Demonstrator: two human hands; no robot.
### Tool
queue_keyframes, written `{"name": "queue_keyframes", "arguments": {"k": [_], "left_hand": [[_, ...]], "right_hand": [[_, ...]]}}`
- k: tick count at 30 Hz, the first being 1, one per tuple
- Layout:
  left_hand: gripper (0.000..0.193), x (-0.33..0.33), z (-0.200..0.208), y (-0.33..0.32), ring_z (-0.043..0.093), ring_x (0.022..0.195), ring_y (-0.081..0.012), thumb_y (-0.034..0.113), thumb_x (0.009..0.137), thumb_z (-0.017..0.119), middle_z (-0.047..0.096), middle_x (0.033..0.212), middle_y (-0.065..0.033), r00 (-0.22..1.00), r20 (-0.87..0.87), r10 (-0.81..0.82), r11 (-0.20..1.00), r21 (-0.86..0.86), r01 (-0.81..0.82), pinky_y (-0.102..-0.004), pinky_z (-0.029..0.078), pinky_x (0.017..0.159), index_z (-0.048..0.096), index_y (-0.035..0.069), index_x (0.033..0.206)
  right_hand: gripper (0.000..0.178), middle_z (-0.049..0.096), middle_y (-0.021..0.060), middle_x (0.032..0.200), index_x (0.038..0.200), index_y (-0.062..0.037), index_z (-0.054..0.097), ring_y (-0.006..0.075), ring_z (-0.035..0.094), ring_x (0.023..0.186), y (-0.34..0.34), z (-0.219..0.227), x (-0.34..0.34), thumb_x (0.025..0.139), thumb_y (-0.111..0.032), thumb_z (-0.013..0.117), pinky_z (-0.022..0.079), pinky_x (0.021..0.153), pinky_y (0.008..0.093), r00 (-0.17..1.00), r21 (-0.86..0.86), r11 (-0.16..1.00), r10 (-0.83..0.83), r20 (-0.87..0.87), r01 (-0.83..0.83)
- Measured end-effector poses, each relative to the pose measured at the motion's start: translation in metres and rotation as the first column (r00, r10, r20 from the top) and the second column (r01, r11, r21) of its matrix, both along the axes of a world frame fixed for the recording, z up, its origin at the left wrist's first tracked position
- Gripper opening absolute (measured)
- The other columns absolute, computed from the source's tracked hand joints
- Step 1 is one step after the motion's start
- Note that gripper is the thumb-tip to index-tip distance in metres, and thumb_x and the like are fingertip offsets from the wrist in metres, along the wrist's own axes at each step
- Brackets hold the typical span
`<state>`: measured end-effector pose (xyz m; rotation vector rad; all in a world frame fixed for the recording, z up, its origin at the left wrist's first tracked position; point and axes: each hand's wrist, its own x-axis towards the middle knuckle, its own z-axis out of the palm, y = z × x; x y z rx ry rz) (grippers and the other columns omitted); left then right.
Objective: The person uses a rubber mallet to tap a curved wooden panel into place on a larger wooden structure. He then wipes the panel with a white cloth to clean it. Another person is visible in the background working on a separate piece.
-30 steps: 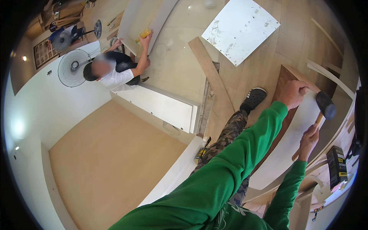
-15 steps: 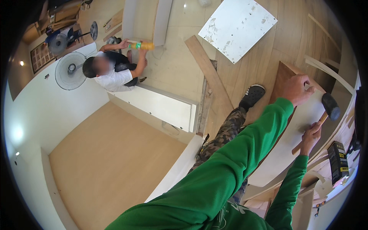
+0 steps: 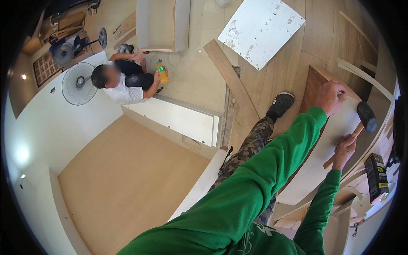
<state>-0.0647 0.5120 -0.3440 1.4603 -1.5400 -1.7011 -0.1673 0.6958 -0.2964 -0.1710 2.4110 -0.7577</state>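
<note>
My right hand [image 3: 344, 152] grips the wooden handle of a rubber mallet [image 3: 366, 117], its black head above the pale curved panel [image 3: 310, 170]. At the panel's far end my left hand [image 3: 330, 98] is closed, with curled fingers pinched together. Whatever small thing it may hold cannot be made out. A reddish-brown wooden face [image 3: 311, 87] shows along the panel's left side, beside my left wrist.
A black box [image 3: 376, 176] stands right of the panel, near curved strips [image 3: 365, 78]. A scuffed white board [image 3: 261, 32] and a wooden plank [image 3: 231, 76] lie on the floor. Far left, a person [image 3: 127, 80] sits holding an orange drink bottle [image 3: 162, 72] beside a fan [image 3: 79, 83].
The seated person has lowered the bottle and tipped it from lying sideways to nearly upright, one hand coming off it. My hands and the mallet stay almost where they were.
</note>
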Motion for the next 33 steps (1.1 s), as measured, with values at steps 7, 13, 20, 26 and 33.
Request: {"name": "queue_keyframes", "arguments": {"k": [7, 13, 20, 26, 33], "left_hand": [[0.016, 0.0, 0.0, 0.002, 0.075, 0.096, -0.0363, 0.017, 0.086, 0.087, 0.079, 0.106, -0.0153, 0.999, 0.003, 0.04, 0.999, 0.019, -0.04, -0.0469, 0.059, 0.087, 0.084, 0.007, 0.099], [0.016, 0.002, 0.009, 0.002, 0.074, 0.108, -0.0368, 0.016, 0.087, 0.086, 0.077, 0.116, -0.0123, 0.999, 0.043, 0.028, 0.999, 0.028, -0.029, -0.0495, 0.058, 0.094, 0.082, 0.008, 0.101], [0.015, 0.0, 0.01, 0.0, 0.074, 0.109, -0.0366, 0.016, 0.088, 0.085, 0.078, 0.115, -0.012, 0.999, 0.037, 0.011, 0.999, 0.046, -0.012, -0.0487, 0.059, 0.094, 0.082, 0.009, 0.101], [0.019, 0.0, 0.011, -0.001, 0.076, 0.103, -0.0363, 0.024, 0.088, 0.086, 0.079, 0.108, -0.0137, 0.997, 0.074, 0.004, 1.0, 0.017, -0.006, -0.0489, 0.059, 0.088, 0.083, 0.011, 0.101], [0.021, 0.002, 0.015, 0.001, 0.075, 0.104, -0.0377, 0.028, 0.09, 0.086, 0.08, 0.109, -0.0143, 0.989, 0.148, -0.025, 1.0, -0.002, 0.025, -0.0517, 0.058, 0.089, 0.083, 0.011, 0.102]], "right_hand": [[0.051, 0.044, -0.0048, 0.065, 0.093, -0.0132, 0.054, 0.007, 0.041, 0.048, -0.002, 0.001, 0.005, 0.118, -0.057, 0.046, 0.033, 0.043, 0.0262, 0.999, -0.02, 1.0, 0.003, -0.039, -0.004], [0.051, 0.043, -0.0056, 0.065, 0.093, -0.0145, 0.054, 0.0051, 0.039, 0.049, -0.006, 0.023, -0.001, 0.117, -0.059, 0.047, 0.031, 0.044, 0.0248, 0.987, -0.055, 0.993, -0.095, 0.128, 0.103], [0.052, 0.044, -0.0051, 0.064, 0.093, -0.0158, 0.053, 0.005, 0.04, 0.048, -0.007, 0.023, -0.013, 0.116, -0.062, 0.05, 0.031, 0.043, 0.0232, 0.984, -0.048, 0.994, -0.093, 0.152, 0.102], [0.045, 0.047, -0.0026, 0.069, 0.101, -0.0125, 0.057, 0.0074, 0.045, 0.053, 0.008, 0.011, -0.029, 0.117, -0.055, 0.053, 0.039, 0.047, 0.0261, 0.987, -0.074, 0.994, -0.068, 0.143, 0.08], [0.038, 0.047, -0.0032, 0.073, 0.126, -0.0101, 0.058, 0.0074, 0.046, 0.058, 0.016, 0.025, 0.013, 0.116, -0.046, 0.061, 0.045, 0.055, 0.0268, 0.926, -0.327, 0.91, -0.133, 0.352, 0.255]]}}
